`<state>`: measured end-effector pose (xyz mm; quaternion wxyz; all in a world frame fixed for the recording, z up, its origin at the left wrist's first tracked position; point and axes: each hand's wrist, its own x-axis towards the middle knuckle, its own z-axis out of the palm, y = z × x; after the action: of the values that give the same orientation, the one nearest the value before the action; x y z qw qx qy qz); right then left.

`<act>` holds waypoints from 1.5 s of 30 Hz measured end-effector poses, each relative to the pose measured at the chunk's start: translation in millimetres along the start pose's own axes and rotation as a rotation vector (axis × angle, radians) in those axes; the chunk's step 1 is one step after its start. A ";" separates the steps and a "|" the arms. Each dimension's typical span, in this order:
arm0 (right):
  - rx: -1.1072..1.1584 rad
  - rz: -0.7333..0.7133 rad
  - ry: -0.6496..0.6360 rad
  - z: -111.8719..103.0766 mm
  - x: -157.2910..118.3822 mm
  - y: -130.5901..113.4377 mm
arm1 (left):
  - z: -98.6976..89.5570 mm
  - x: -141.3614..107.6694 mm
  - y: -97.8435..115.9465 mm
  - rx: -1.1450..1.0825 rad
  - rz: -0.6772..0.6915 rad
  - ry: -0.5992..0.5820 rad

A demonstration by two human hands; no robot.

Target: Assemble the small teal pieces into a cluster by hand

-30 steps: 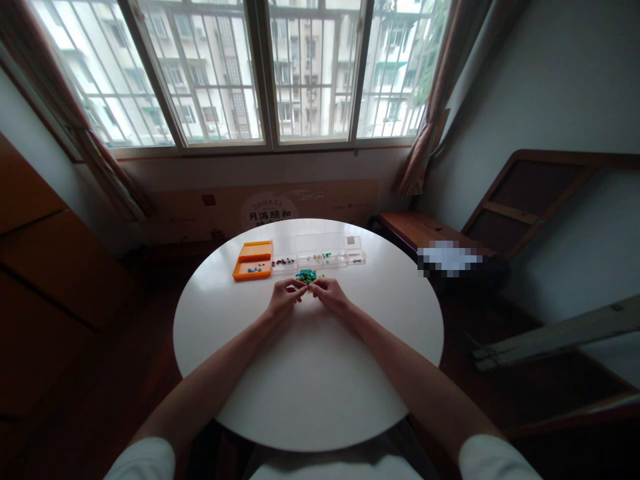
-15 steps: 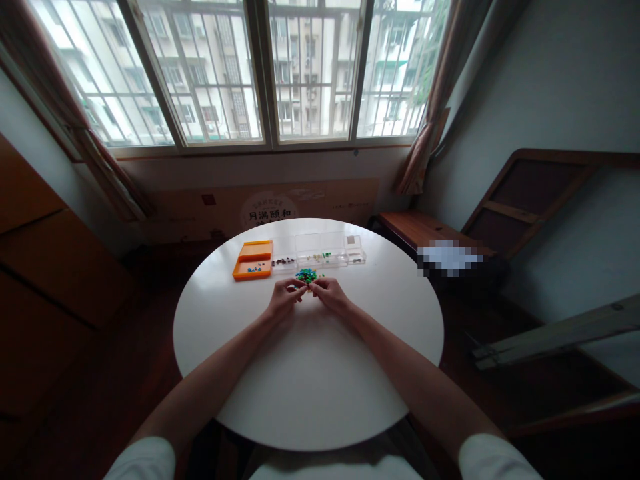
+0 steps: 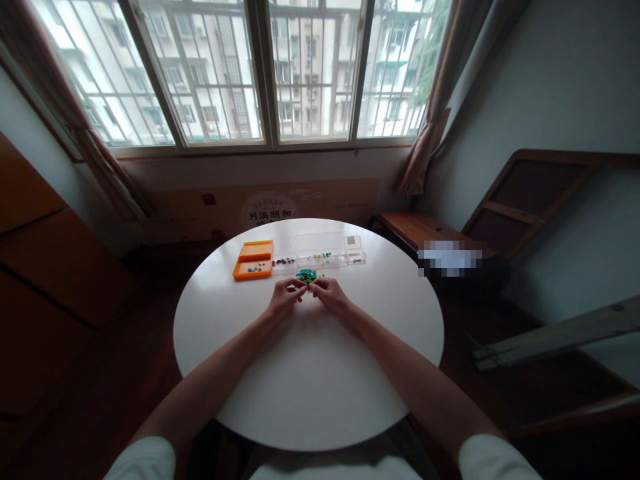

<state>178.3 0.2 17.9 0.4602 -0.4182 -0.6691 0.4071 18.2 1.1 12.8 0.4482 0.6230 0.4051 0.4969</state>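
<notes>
My left hand (image 3: 285, 297) and my right hand (image 3: 329, 293) meet fingertip to fingertip over the table, both closed in a pinch. Whatever lies between the fingertips is tiny and dark, too small to name. Just beyond the fingers is a heap of small green and blue pieces (image 3: 306, 274), partly hidden by my hands. An open orange box (image 3: 253, 274) behind my left hand holds several small blue pieces. Clear plastic boxes (image 3: 333, 261) behind the heap have dark, pale and green pieces in their compartments.
The round white table (image 3: 310, 380) has its edge close to my body. To the right stands a wooden bench (image 3: 407, 230) with a blurred pale thing on it. A barred window and a printed cardboard panel (image 3: 325, 197) are behind the table.
</notes>
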 end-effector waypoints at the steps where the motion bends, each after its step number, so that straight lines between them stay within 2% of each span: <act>1: -0.001 0.000 0.001 0.0 0.0 0.2 | -0.2 0.1 -0.5 0.002 0.001 -0.002; 12: -0.009 -0.005 0.000 0.2 0.6 2.7 | 0.7 -1.4 5.6 -0.006 -0.013 -0.002; 45: -0.026 -0.019 -0.013 0.1 0.9 5.3 | 0.7 -1.0 6.0 -0.011 -0.017 -0.013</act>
<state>178.9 2.6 13.1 0.4541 -0.4153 -0.6812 0.3965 19.2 -1.5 18.3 0.4582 0.6204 0.4047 0.4913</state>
